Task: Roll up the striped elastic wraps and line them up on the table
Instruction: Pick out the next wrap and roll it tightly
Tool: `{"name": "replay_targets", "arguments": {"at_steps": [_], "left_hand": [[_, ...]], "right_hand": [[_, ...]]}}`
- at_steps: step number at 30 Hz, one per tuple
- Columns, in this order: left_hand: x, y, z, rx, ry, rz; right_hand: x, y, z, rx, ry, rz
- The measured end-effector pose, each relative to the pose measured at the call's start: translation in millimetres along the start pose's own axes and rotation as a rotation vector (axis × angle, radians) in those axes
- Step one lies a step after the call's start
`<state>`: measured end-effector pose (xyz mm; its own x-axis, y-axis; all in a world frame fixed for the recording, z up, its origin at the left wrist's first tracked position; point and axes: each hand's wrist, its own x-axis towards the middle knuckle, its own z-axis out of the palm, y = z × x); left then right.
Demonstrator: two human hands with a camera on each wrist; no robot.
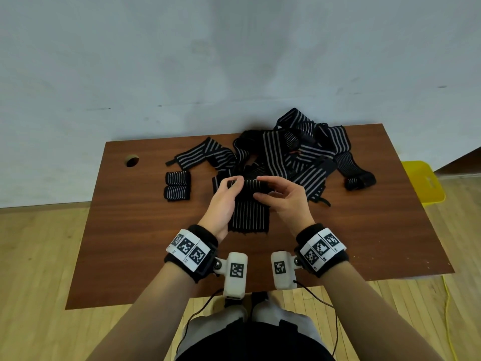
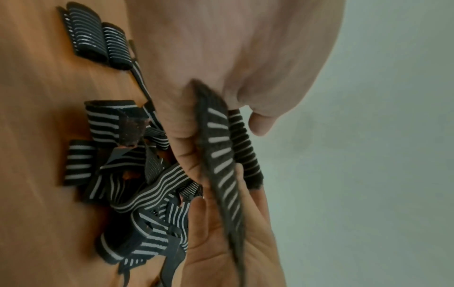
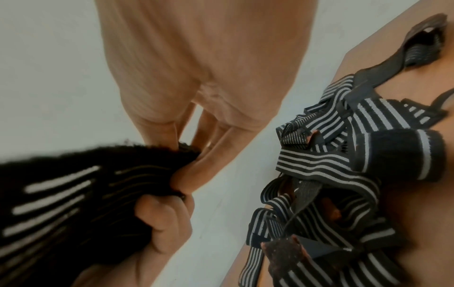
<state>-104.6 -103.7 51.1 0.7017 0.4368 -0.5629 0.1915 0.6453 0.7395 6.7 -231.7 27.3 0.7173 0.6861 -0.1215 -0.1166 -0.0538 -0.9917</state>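
The roll is best kept tight and square: the started coil of the striped elastic wrap [image 1: 248, 201] should be pinched evenly at both ends and turned toward the body so that the edges stay flush and the free tail, which hangs down to the counter [image 1: 130, 230], is taken up without skew. The coil is held raised between the two hands, the left hand [image 1: 225, 201] curled round its left end and the right hand [image 1: 283, 198] pinching its right end with thumb and fingertips. Two finished rolls [image 1: 177, 185] are seen stacked side by side to the left, and the tangled pile of unrolled wraps [image 1: 299, 152] lies just beyond the hands.
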Motion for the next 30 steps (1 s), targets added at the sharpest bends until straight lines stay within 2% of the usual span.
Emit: {"name": "replay_targets", "arguments": {"at_steps": [4, 7, 9, 11, 13, 15, 17, 19, 24, 27, 30], "left_hand": [[3, -2, -3, 0.005, 0.017, -0.036], [5, -3, -7, 0.033, 0.034, -0.059], [5, -4, -7, 0.009, 0.039, -0.065], [6, -5, -9, 0.006, 0.046, -0.038], [9, -6, -11, 0.065, 0.033, 0.015], [10, -8, -11, 0.174, 0.008, 0.085], [9, -8, -12, 0.262, -0.029, 0.13], [7, -6, -12, 0.255, -0.052, 0.123], [7, 4, -12, 0.134, -0.038, -0.019], [6, 6, -14, 0.075, -0.017, -0.099], [6, 1, -19, 0.09, -0.022, -0.106]], "right_hand": [[-4, 6, 2, -0.08, 0.0, -0.142], [-4, 14, 1, -0.107, -0.044, -0.144], [-2, 18, -4, -0.097, -0.096, -0.069], [-1, 18, -4, -0.011, -0.111, 0.086], [-1, 18, -3, 0.061, -0.107, 0.251], [0, 17, -2, 0.079, -0.161, 0.312], [0, 15, -2, 0.066, -0.188, 0.259], [2, 12, -5, 0.048, -0.187, 0.187], [8, 9, -8, -0.106, -0.17, 0.044], [10, 8, -6, -0.094, -0.196, 0.017], [9, 10, -4, -0.142, -0.219, -0.018]]}}
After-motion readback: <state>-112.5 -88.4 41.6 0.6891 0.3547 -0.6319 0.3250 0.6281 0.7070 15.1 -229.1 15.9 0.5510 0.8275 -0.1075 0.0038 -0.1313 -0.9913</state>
